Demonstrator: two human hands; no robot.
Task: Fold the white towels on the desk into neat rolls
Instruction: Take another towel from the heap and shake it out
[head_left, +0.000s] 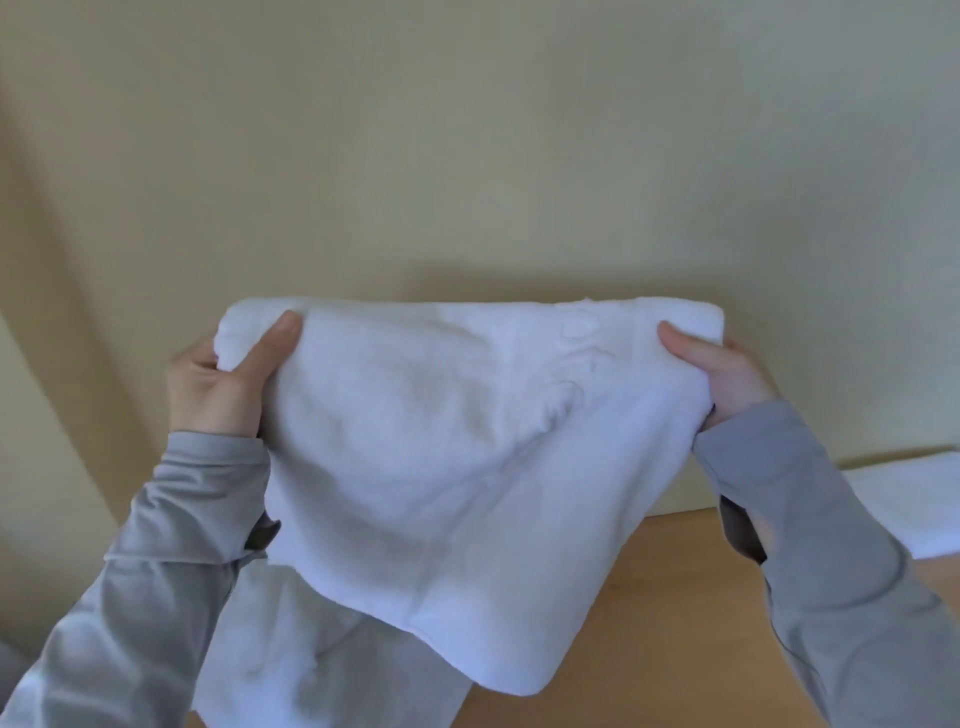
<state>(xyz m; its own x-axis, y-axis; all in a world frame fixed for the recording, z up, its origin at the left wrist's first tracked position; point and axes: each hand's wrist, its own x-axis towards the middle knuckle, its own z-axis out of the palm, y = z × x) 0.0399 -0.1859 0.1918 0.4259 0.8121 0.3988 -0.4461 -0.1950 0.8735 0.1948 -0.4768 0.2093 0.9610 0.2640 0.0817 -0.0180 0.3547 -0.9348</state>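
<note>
Towel (426, 441), white, held up in the air between my 2 hands, above the desk (675, 597).
Left hand (218, 379) and right hand (722, 374) each pinch 1 top corner, thumbs in front; long axis runs left to right, level, both hands equally near, cloth hanging down. For rolling I judge it must next lie flat on the desk. Towel 2 (914, 509) lies far right. Pale cloth (291, 649) below: possibly this towel's tail, unclear. No container in view.
</note>
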